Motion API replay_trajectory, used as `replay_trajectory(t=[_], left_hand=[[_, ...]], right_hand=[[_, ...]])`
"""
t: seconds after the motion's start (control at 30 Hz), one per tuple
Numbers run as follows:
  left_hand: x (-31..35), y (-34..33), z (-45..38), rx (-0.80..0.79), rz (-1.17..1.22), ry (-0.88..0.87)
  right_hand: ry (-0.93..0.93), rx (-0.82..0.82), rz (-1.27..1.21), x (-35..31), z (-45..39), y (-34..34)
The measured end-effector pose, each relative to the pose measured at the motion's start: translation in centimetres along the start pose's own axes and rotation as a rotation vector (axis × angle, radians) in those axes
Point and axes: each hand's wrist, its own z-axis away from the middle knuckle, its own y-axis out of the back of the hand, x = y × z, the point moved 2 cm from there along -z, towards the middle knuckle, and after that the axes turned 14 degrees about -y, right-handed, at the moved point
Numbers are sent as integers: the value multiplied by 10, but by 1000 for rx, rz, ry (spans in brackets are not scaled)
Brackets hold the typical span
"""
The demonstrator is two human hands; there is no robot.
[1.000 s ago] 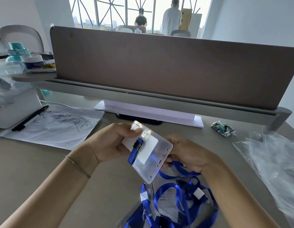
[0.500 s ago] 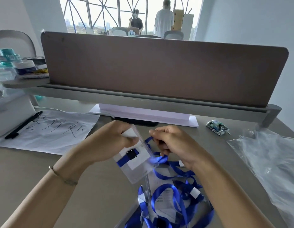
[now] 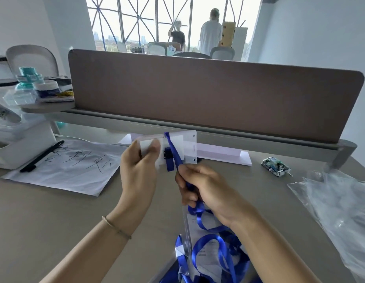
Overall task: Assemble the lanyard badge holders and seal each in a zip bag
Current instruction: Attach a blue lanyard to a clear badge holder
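Observation:
My left hand (image 3: 138,170) grips a clear plastic badge holder (image 3: 187,147) by its left end and holds it up above the desk. A black clip (image 3: 167,155) of the blue lanyard (image 3: 175,154) sits on the holder. My right hand (image 3: 202,188) pinches the lanyard strap just below the holder; the strap runs down under that hand. More blue lanyards and holders (image 3: 210,254) lie in a pile at the near edge. A heap of clear zip bags (image 3: 341,211) lies at the right.
A brown desk divider (image 3: 208,94) stands across the back with a white strip (image 3: 220,153) at its foot. A written paper sheet (image 3: 69,166) and black pen (image 3: 41,156) lie at the left beside a white box (image 3: 20,144). A small crumpled wrapper (image 3: 275,166) sits right of centre.
My left hand has raised the badge holder and turned it flat toward me. My right hand has shifted from the holder's edge to pinching the lanyard strap below it.

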Motion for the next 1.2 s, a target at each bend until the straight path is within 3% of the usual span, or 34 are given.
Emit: replay_trajectory(t=[0.13, 0.33, 0.53, 0.6, 0.7, 0.83, 0.93, 1.07, 1.2], left_hand=[[-2, 4, -4, 134, 237, 184], [-7, 3, -10, 144, 590, 521], [-3, 0, -6, -130, 721, 649], [0, 2, -6, -292, 720, 641], [-2, 5, -5, -546, 587, 618], [5, 11, -6, -955, 214, 435], [5, 17, -11, -1000, -10, 377], [4, 13, -11, -1096, -372, 166], [7, 7, -11, -912, -680, -127]], right_hand=[[7, -47, 55, 7, -3, -6], [-26, -148, 36, 12, -5, 7], [-66, -279, 45, 15, -2, 26], [-82, -305, 43, 16, 0, 32], [-112, -263, 25, 16, 3, 39], [-103, -206, 164, 11, 4, 45], [-106, -120, 276, 9, 3, 51], [-97, -31, 335, 6, 3, 49], [-77, 105, 322, 8, -1, 40]])
